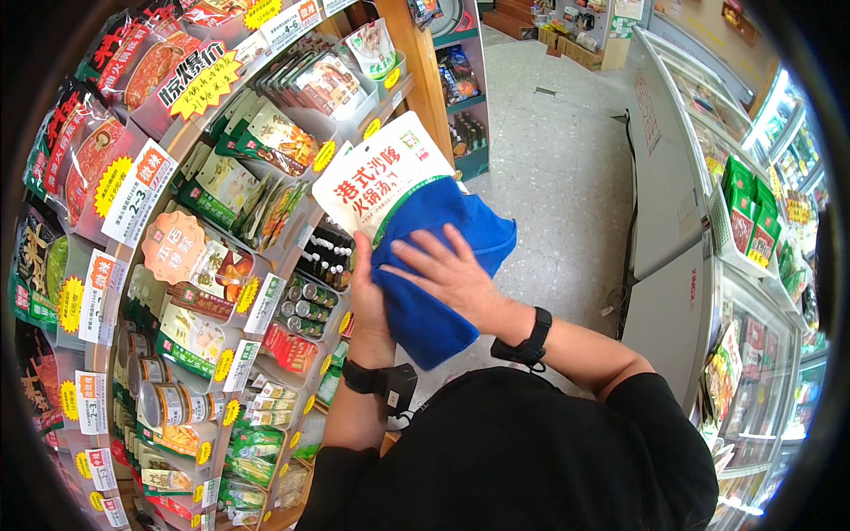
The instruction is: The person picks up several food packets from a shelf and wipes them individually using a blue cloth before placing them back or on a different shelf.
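A white and green food pouch (382,169) with red writing is held up in front of me, tilted. My left hand (368,308) grips its lower left side, the thumb along the edge and the other fingers hidden behind. A blue cloth (431,332) covers the pouch's lower part. Flat on the cloth lies my right hand (451,275), fingers spread, pressing it against the pouch. Whether those fingers also pinch the cloth, I cannot tell. Both wrists wear black straps with small devices.
On the left, a wooden shelf unit (415,96) carries plastic bins of pouches, cans (163,403) and bottles (325,255), with price tags along the edges. Chest freezers (671,166) line the right side. A tiled floor aisle (551,146) runs between them.
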`<state>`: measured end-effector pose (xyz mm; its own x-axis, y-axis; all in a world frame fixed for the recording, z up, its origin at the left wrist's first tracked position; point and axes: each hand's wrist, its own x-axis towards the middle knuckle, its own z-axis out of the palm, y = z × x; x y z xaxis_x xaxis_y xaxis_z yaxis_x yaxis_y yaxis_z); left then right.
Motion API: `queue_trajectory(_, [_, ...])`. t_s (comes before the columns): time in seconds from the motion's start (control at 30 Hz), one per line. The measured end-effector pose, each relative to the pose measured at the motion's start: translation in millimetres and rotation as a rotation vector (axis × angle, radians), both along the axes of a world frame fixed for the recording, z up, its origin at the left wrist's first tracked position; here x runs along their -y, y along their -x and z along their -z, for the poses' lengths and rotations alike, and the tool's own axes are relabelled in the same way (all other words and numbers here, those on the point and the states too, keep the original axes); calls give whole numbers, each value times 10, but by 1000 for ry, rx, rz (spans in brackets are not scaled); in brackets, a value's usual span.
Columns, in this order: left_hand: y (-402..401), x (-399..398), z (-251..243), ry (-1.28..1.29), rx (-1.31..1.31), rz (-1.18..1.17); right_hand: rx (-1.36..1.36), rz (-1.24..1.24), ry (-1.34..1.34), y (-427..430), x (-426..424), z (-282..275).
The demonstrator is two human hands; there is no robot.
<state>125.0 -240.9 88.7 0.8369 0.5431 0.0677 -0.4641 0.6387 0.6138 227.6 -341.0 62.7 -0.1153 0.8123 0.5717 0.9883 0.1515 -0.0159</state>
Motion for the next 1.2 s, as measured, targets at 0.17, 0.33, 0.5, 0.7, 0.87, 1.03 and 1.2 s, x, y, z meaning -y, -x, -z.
queue_trajectory(0.17, [-62,7,-24,46,58,-42,-357,221,-178,-304,9,144])
queue_trajectory(0.33, [-167,106,-60,90,110,62,-925,149,-208,-776,-52,760])
queue_trajectory(0.5, [-101,58,-5,109,22,3,-1117,-5,-177,-714,282,484])
queue_trajectory(0.7, [-120,35,20,119,64,146,-2356,-488,-275,-859,549,354])
queue_trajectory(0.87, [-217,59,104,-15,-125,138,-1994,-444,-14,-793,591,277])
queue_trajectory(1.03, [-364,52,207,-703,-385,-330,-1393,-163,-413,-492,700,212])
queue_trajectory(1.2, [-486,477,72,-1296,-306,-468,-737,110,-426,-410,673,58])
